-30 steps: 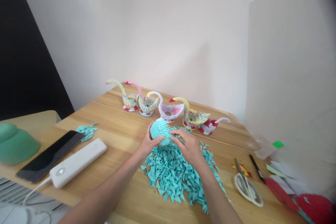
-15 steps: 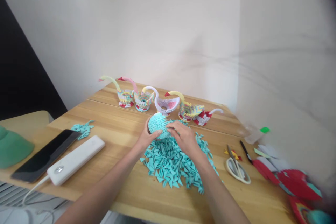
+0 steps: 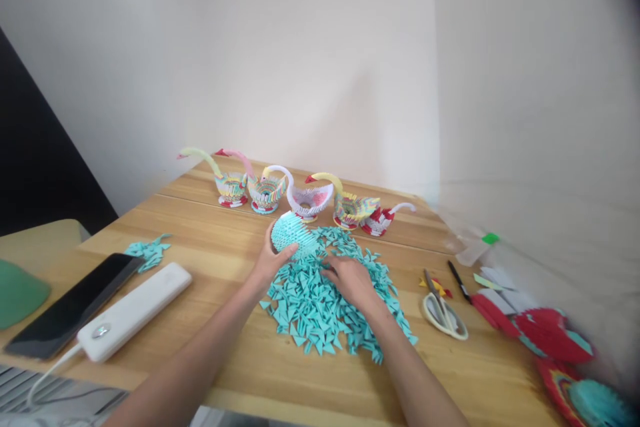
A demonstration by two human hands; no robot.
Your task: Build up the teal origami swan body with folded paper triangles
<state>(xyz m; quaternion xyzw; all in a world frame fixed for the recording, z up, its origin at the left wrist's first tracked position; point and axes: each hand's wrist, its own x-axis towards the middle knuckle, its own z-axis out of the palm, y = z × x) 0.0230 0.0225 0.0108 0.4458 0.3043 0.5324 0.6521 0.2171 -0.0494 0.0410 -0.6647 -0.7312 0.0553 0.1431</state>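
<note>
My left hand (image 3: 271, 255) grips a rounded turquoise model (image 3: 291, 235) built from many folded paper pieces, its thumb along the near side. The model is held just above the back left of a heap of loose turquoise paper triangles (image 3: 320, 307). Over the middle of that heap is my right hand (image 3: 351, 278), apart from the model. Its thumb and forefinger are parted and reach down among the triangles; no piece can be made out between them.
Several paper swans (image 3: 310, 200) stand in a row at the back of the wooden table (image 3: 215, 227). To the left lie a black phone (image 3: 75, 303), a white power bank (image 3: 135, 313) and a small turquoise pile (image 3: 149, 252). Scissors (image 3: 444, 313), a black pen (image 3: 459, 280) and red paper shapes (image 3: 553, 333) are on the right.
My right hand has left the turquoise model and come down to the heap. The left hand still holds the model, now turned slightly. The whole view has shifted a little.
</note>
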